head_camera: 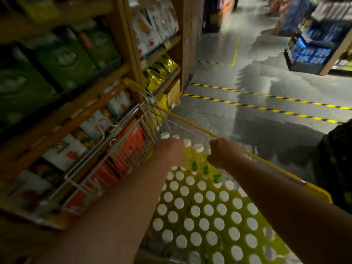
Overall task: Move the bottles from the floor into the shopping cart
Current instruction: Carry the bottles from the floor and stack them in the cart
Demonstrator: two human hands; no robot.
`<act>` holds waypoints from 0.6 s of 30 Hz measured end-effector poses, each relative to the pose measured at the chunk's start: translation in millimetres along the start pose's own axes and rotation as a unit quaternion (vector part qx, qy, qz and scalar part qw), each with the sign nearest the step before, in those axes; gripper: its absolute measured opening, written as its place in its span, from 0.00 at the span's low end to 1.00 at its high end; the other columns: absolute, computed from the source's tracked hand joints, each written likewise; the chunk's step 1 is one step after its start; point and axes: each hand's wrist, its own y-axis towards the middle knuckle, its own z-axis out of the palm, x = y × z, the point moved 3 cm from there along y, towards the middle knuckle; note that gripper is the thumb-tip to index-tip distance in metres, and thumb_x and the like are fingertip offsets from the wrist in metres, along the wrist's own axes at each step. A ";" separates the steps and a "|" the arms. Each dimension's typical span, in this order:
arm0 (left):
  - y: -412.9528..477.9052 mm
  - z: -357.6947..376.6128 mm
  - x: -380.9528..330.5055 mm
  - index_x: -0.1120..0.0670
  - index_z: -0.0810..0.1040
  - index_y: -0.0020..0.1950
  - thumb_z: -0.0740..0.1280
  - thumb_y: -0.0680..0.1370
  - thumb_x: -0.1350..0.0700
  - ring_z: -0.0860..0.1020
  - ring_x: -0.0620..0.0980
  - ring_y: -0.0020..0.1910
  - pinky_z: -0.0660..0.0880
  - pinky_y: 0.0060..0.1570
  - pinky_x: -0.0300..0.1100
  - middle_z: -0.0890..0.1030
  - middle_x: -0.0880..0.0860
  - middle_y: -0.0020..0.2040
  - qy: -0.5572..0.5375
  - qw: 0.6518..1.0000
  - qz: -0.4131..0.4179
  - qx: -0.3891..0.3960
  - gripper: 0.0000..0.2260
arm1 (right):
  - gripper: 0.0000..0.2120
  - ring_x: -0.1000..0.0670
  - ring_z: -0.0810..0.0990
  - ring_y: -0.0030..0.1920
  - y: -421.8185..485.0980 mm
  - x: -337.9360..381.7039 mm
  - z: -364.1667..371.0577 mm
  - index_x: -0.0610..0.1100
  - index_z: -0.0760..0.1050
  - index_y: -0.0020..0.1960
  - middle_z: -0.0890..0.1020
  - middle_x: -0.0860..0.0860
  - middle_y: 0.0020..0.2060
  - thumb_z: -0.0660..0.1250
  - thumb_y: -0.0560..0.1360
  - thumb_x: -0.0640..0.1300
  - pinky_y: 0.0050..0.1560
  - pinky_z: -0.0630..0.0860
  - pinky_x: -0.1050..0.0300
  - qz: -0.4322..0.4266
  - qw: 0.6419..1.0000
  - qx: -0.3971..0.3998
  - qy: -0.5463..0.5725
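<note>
Bottles [198, 159] of yellow-green drink with white caps are clamped between both hands. The left hand [168, 151] curls round the cluster's left side and the right hand [222, 154] closes like a fist against its right side, though the fingertips are hidden behind the knuckles. Each bottle has a small green label, too blurred to read. The cluster hangs over the far end of the shopping cart [276, 166], just above rows of white caps [198, 210] on the same drink that fill its yellow-rimmed basket. Close against the cart's wire side on the left stand wooden shelves [131, 54] with green boxes [62, 60], yellow bags [160, 71] and red cartons [131, 141], their print smeared. Beyond lies a grey floor [219, 115] crossed by yellow-and-black tape [266, 95], and a stack of blue packs [312, 52].
</note>
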 end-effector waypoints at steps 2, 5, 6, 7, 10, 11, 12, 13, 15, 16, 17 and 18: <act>-43.4 -11.1 3.6 0.55 0.77 0.57 0.64 0.77 0.50 0.78 0.56 0.53 0.73 0.48 0.45 0.79 0.55 0.55 -0.004 1.000 -0.028 -0.005 0.13 | 0.13 0.45 0.79 0.52 -25.6 16.8 -15.1 0.44 0.75 0.57 0.79 0.47 0.52 0.66 0.73 0.46 0.43 0.75 0.55 -0.041 0.999 -0.017 -0.009; -113.9 -23.1 3.1 0.56 0.77 0.54 0.62 0.78 0.52 0.78 0.55 0.50 0.74 0.46 0.44 0.79 0.54 0.50 -0.001 0.997 -0.071 -0.018 0.10 | 0.17 0.42 0.78 0.59 -72.0 46.5 -27.1 0.45 0.74 0.60 0.78 0.46 0.58 0.64 0.73 0.47 0.53 0.76 0.51 -0.099 0.994 -0.010 -0.055; -135.6 -26.6 4.0 0.56 0.77 0.54 0.62 0.79 0.52 0.78 0.56 0.50 0.74 0.47 0.45 0.77 0.54 0.48 -0.006 0.996 -0.083 -0.020 0.10 | 0.18 0.43 0.77 0.60 -87.1 58.7 -30.8 0.45 0.74 0.62 0.77 0.46 0.59 0.63 0.74 0.48 0.54 0.75 0.50 -0.119 0.990 -0.014 -0.072; -158.3 -30.1 7.1 0.56 0.77 0.52 0.62 0.78 0.51 0.78 0.56 0.50 0.74 0.47 0.45 0.78 0.55 0.48 -0.009 0.995 -0.096 -0.028 0.10 | 0.18 0.43 0.76 0.61 -102.7 72.3 -35.4 0.45 0.73 0.63 0.77 0.47 0.60 0.62 0.74 0.48 0.55 0.74 0.50 -0.141 0.986 -0.023 -0.085; -227.1 -32.9 24.2 0.53 0.77 0.53 0.62 0.77 0.52 0.79 0.56 0.50 0.76 0.46 0.46 0.79 0.55 0.50 -0.010 0.988 -0.143 -0.064 0.09 | 0.19 0.44 0.75 0.61 -151.4 119.3 -43.8 0.45 0.70 0.66 0.75 0.46 0.62 0.62 0.76 0.49 0.50 0.71 0.53 -0.206 0.972 -0.024 -0.108; -253.2 -33.4 31.2 0.53 0.77 0.56 0.63 0.77 0.52 0.79 0.55 0.51 0.76 0.47 0.46 0.79 0.54 0.51 -0.011 0.985 -0.158 -0.074 0.10 | 0.19 0.43 0.75 0.60 -169.1 136.2 -45.2 0.44 0.70 0.65 0.75 0.46 0.61 0.62 0.76 0.48 0.47 0.70 0.53 -0.230 0.966 -0.022 -0.117; -281.0 -32.8 39.3 0.52 0.76 0.56 0.63 0.78 0.51 0.79 0.55 0.51 0.75 0.48 0.46 0.79 0.53 0.51 -0.011 0.981 -0.179 -0.076 0.10 | 0.18 0.43 0.75 0.60 -187.9 153.9 -45.8 0.44 0.71 0.65 0.75 0.45 0.61 0.61 0.77 0.48 0.47 0.70 0.53 -0.254 0.959 -0.024 -0.126; -308.2 -30.6 48.0 0.52 0.77 0.53 0.63 0.78 0.50 0.79 0.55 0.50 0.75 0.49 0.46 0.78 0.52 0.49 -0.007 0.977 -0.201 -0.071 0.08 | 0.17 0.43 0.76 0.59 -206.1 171.8 -45.5 0.43 0.71 0.64 0.76 0.45 0.60 0.61 0.77 0.48 0.47 0.71 0.53 -0.280 0.950 -0.032 -0.135; -365.5 -24.6 66.8 0.53 0.76 0.44 0.62 0.78 0.50 0.78 0.54 0.43 0.77 0.50 0.50 0.78 0.52 0.45 0.004 0.967 -0.247 -0.065 0.08 | 0.16 0.44 0.77 0.57 -247.5 209.6 -44.5 0.43 0.74 0.61 0.77 0.45 0.57 0.61 0.77 0.50 0.47 0.72 0.53 -0.327 0.933 -0.049 -0.138; -395.5 -18.2 77.5 0.54 0.75 0.43 0.63 0.78 0.50 0.77 0.52 0.40 0.78 0.47 0.50 0.77 0.53 0.43 0.006 0.960 -0.274 -0.065 0.09 | 0.16 0.44 0.78 0.55 -271.1 228.8 -42.3 0.43 0.75 0.59 0.78 0.46 0.54 0.62 0.76 0.51 0.46 0.73 0.53 -0.345 0.928 -0.045 -0.131; -428.6 -11.2 86.3 0.55 0.74 0.44 0.63 0.78 0.50 0.76 0.52 0.39 0.78 0.44 0.49 0.75 0.53 0.43 0.001 0.951 -0.300 -0.070 0.09 | 0.16 0.45 0.79 0.51 -296.1 247.8 -39.1 0.43 0.76 0.57 0.79 0.47 0.50 0.63 0.76 0.53 0.44 0.73 0.54 -0.363 0.922 -0.035 -0.127; -463.5 -4.3 92.9 0.55 0.75 0.48 0.63 0.78 0.49 0.77 0.53 0.40 0.77 0.42 0.47 0.74 0.53 0.43 -0.004 0.943 -0.324 -0.078 0.09 | 0.16 0.47 0.79 0.45 -322.5 267.5 -34.4 0.43 0.76 0.55 0.78 0.48 0.44 0.64 0.76 0.53 0.42 0.74 0.55 -0.381 0.916 -0.024 -0.125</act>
